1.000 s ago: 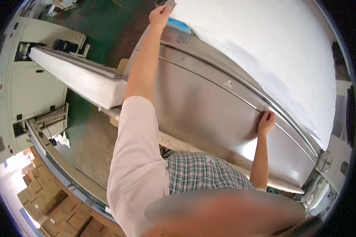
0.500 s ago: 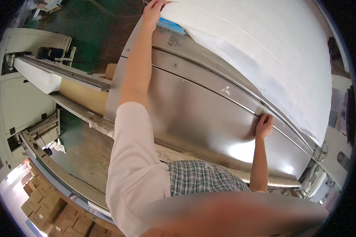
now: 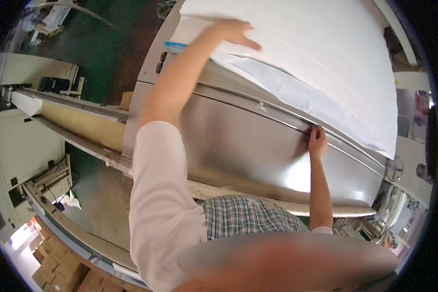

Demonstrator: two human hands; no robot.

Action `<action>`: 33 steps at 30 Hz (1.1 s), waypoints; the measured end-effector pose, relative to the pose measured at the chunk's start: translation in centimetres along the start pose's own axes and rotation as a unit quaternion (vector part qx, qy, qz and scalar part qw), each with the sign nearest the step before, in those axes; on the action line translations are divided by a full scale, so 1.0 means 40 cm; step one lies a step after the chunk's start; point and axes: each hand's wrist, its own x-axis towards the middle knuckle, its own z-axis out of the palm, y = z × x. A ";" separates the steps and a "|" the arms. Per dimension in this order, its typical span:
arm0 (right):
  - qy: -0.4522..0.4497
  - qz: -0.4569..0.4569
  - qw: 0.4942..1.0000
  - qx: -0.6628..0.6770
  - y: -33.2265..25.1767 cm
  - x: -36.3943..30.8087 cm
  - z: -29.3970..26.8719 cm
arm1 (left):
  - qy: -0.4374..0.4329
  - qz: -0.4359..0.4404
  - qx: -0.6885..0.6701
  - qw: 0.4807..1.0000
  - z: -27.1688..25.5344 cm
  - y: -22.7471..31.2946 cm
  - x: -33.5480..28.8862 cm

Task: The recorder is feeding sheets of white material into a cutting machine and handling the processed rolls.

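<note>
A large white cloth [image 3: 326,63] is spread over the far part of a brushed-metal table [image 3: 238,126], its near edge lying in loose folds. My left hand [image 3: 234,34] reaches over the cloth's left part with fingers spread and nothing in them. Whether it touches the cloth I cannot tell. At the seam across the metal, my right hand [image 3: 318,143] has its fingertips pinched together; what they hold, if anything, is hidden. A blue strip [image 3: 175,46] peeks out at the cloth's left corner, beside my left forearm. A small metal fitting [image 3: 261,105] sits left of my right hand.
A worn rail [image 3: 340,210] runs along the table's near edge, against my plaid apron [image 3: 248,216]. At left a long beam [image 3: 82,124] joins a pale machine cabinet [image 3: 31,141]. Cardboard boxes [image 3: 58,265] are stacked lower left. A handwheel [image 3: 394,168] stands at the right end.
My left hand has left the cloth's far left corner, moving right over the cloth and opening. The cloth's left edge now covers more of the blue strip. My right hand stays pinched at the seam.
</note>
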 end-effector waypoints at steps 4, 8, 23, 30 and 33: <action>-0.078 -0.001 0.991 0.105 -0.107 0.065 -0.015 | 0.025 0.029 0.202 0.979 0.075 0.074 0.011; -0.087 -0.181 0.960 0.196 -0.321 0.198 0.048 | -0.026 -0.036 0.158 0.986 0.078 0.060 -0.018; -0.244 -0.157 0.942 -0.170 -0.051 0.521 -0.089 | -0.078 -0.294 0.245 0.920 0.029 -0.102 -0.121; -0.331 -0.182 0.893 -0.247 0.321 0.602 -0.373 | -0.089 -0.430 0.287 0.851 -0.024 -0.059 -0.238; -0.393 -0.117 0.852 -0.325 0.472 0.684 -0.452 | -0.105 -0.415 0.265 0.864 -0.033 -0.110 -0.261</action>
